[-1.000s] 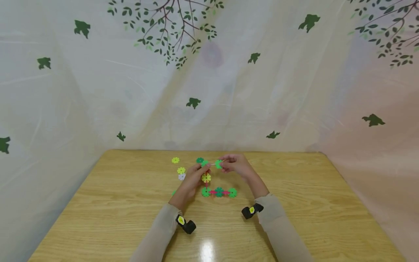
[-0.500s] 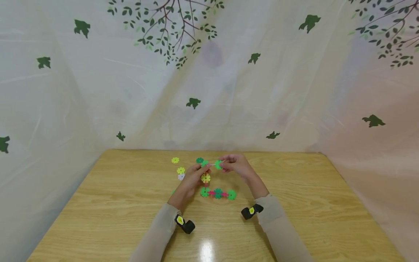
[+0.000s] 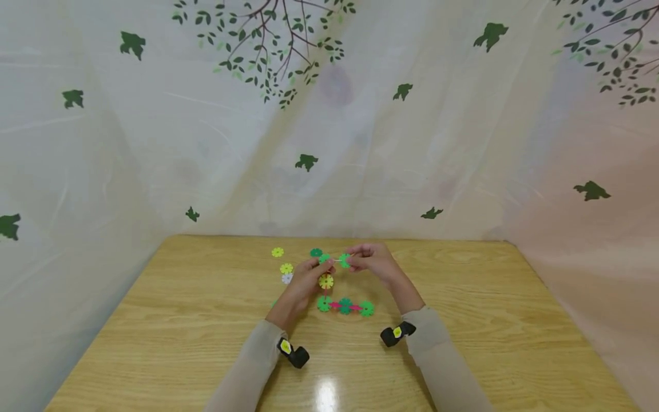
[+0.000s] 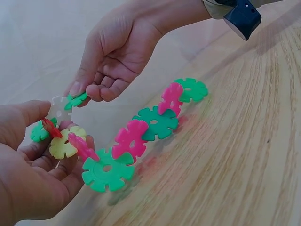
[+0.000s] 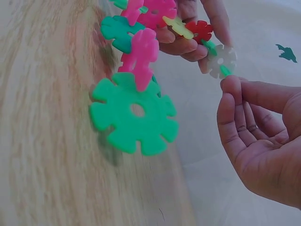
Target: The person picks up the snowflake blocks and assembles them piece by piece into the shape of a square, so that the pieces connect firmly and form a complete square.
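Observation:
A chain of notched plastic discs, interlocked edge to edge, bends in an L between the hands and the table. My left hand (image 3: 307, 281) grips its far end, by a light green disc (image 4: 39, 132), a red disc (image 4: 51, 128) and a yellow disc (image 3: 326, 281). A white disc (image 5: 222, 61) joins there. My right hand (image 3: 374, 262) pinches another light green disc (image 3: 345, 261) between thumb and fingertips, its edge against the white disc. Nearer me, pink discs (image 4: 130, 140), a dark green disc (image 3: 345, 306) and a light green end disc (image 5: 134, 113) run rightward, low over the wood.
Loose discs lie left of the hands: a yellow disc (image 3: 277, 252), another yellow disc (image 3: 286, 268), a white disc (image 3: 287, 278) and a dark green disc (image 3: 316, 252). A green one is mostly hidden by the left wrist. A printed curtain (image 3: 360, 171) hangs behind the wooden table (image 3: 206, 320).
The near row of the chain has tilted slightly, its right end sinking toward me. Both hands keep their grip in almost the same place.

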Demonstrator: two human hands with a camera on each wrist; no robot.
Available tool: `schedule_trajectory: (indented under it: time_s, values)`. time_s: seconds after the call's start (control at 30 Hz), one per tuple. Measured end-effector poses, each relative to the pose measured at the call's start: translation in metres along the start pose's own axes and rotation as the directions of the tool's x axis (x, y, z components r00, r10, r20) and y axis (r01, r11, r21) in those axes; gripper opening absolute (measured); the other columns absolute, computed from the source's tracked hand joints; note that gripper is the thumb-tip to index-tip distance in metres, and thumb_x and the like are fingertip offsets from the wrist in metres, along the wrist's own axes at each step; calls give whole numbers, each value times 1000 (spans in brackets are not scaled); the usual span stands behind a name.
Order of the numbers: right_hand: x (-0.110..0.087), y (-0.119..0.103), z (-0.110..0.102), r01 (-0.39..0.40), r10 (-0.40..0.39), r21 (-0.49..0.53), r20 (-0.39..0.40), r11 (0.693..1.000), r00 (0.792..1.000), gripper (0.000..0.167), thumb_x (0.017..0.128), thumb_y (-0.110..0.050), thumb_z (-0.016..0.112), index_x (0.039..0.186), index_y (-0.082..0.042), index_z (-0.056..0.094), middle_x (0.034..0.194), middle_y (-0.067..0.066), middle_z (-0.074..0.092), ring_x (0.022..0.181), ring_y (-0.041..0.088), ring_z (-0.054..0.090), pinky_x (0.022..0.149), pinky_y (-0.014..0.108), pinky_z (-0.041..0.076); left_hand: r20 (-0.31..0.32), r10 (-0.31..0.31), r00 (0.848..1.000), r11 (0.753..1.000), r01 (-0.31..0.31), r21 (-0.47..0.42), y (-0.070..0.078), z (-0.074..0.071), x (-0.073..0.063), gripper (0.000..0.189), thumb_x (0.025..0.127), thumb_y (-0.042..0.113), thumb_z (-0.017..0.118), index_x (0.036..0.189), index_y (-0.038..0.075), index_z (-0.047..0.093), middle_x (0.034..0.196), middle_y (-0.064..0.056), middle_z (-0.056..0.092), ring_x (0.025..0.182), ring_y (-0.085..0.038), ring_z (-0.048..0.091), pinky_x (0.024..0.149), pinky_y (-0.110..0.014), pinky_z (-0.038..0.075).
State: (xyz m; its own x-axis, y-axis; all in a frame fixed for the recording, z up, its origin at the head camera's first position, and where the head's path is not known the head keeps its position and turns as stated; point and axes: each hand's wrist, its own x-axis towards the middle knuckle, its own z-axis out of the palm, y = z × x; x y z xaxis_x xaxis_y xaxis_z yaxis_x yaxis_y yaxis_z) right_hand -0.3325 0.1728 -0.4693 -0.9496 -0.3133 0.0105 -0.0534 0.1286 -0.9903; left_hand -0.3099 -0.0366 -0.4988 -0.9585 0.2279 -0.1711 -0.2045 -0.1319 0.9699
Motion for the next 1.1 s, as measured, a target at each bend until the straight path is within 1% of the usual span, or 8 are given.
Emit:
schedule_trajectory:
  time_s: [0.1,0.23,0.5,0.6,0.77,0.83,0.97,1.1]
  values:
    - [0,-1,1,-8,8,4,-5,1000,1000,32,95,-1,68,122,16,63,79,-3,70,70,9,70,83,45,62,13,2,1000,1000,-2,-11,2,-2,-2,30,102,29,64,107,-1,64,87,1,64,66,-9,54,56,-24,50]
    - [-1,0,5,-25,25,10,5,1000,1000,35,95,-2,68,124,17,62,80,-3,70,73,10,70,84,44,62,62,-9,998,1000,9,-11,5,-6,-4,25,104,26,60,104,1,62,86,0,63,67,-10,53,57,-26,49]
    - [1,1,18,0,0,-2,56,1000,998,37,98,-5,66,129,15,59,90,2,74,83,17,73,89,50,60,146,-26,989,998,17,63,9,-21,-5,31,107,27,54,98,-1,63,86,-4,63,67,-13,53,56,-28,49]
    - [2,0,23,-4,5,-14,72,1000,997,36,99,-5,64,131,12,59,94,8,74,88,23,74,90,49,60,142,-19,990,998,10,61,11,-24,-4,30,107,26,54,97,-1,63,83,-3,63,67,-13,53,55,-27,47]
    - [5,-3,27,-17,18,-14,81,1000,997,36,99,-4,63,133,8,59,105,23,72,102,46,70,95,55,57,104,12,995,996,-21,83,17,-32,-2,31,105,28,59,100,-2,66,93,-5,65,79,-14,57,61,-25,49]
    - [6,-5,26,-20,22,-27,79,999,997,36,99,-4,64,133,9,59,108,25,72,103,46,70,95,55,56,86,13,996,995,-22,99,18,-38,-2,33,104,29,59,98,-3,67,95,-5,65,82,-14,57,60,-24,49]
    - [12,-11,21,-19,26,-99,72,995,997,36,98,-4,64,130,12,59,105,22,73,95,34,73,94,54,58,59,-8,998,995,2,100,19,-48,-2,32,104,30,60,91,1,67,88,-4,64,74,-13,54,55,-25,47]
    - [24,-15,16,32,-12,-230,90,973,996,33,98,-3,63,125,16,61,100,24,74,93,43,72,88,56,59,78,-20,997,995,12,96,17,-52,-3,32,103,30,61,89,1,67,81,-2,64,69,-11,54,53,-24,47]
